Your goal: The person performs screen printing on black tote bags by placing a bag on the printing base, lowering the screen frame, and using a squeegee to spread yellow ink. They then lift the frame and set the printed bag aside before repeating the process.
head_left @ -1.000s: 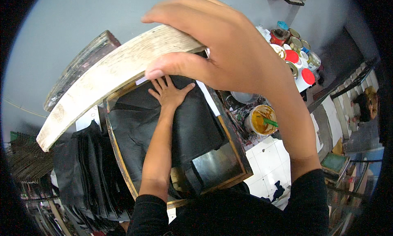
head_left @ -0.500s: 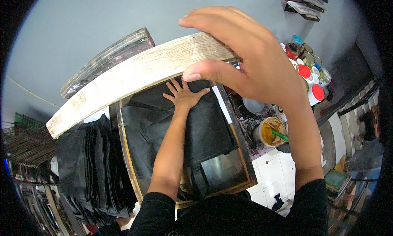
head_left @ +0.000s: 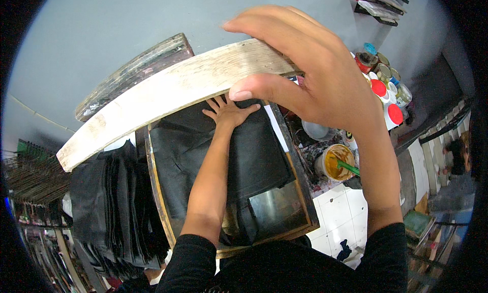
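Observation:
My left hand (head_left: pixel 230 115) lies flat with spread fingers on a black cloth piece (head_left: pixel 262 156). The cloth rests on a wood-edged board (head_left: pixel 301 196), whose shiny surface shows at the lower right. Above it, my right hand (head_left: pixel 320 64) grips the right end of a pale wooden bar (head_left: pixel 168 89), thumb on the near side and long fingers over the far side. The bar slants across the view, raised close to the camera, and hides the far edge of the cloth and some of my left fingertips.
A thick stack of black cloth pieces (head_left: pixel 114 206) hangs left of the board. Behind the bar is a dark, stained wooden bar (head_left: pixel 137 72). To the right stand a tub of yellow-brown paste (head_left: pixel 333 163) with a green handle (head_left: pixel 348 167) and several jars and cans (head_left: pixel 378 87).
My left hand has slid slightly away from me, and the near right part of the cloth has shifted a little with it. My right hand and the bar have barely moved.

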### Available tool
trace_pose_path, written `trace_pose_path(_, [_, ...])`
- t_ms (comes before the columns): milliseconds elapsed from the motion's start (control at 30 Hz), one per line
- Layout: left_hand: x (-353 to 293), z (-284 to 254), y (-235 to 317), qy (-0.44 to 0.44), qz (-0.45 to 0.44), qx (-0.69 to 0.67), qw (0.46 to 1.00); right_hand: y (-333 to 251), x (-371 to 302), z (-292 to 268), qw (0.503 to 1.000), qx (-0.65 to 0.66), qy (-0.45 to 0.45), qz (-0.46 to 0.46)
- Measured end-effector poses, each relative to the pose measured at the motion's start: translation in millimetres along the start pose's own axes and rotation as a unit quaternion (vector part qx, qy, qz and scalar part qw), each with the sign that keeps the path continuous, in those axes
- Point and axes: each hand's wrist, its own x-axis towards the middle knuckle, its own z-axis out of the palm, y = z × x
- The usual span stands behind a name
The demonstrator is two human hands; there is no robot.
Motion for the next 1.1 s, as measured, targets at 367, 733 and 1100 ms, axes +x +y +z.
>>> trace_pose_path(367, [-77,-73,-46,0.067,0.087,-0.303,0.947,-24,-22,-3,0.999,0.006,-0.033,0.008])
trace_pose_path(733, [-360,-185,-163,0.194,0.027,-0.493,0.848,-91,-117,10,0.992,-0.021,-0.102,0.077])
trace_pose_path(1100, [-357,-143,-204,0.291,-0.086,-0.315,0.899,-149,-280,84,0.959,-0.069,-0.231,0.147])
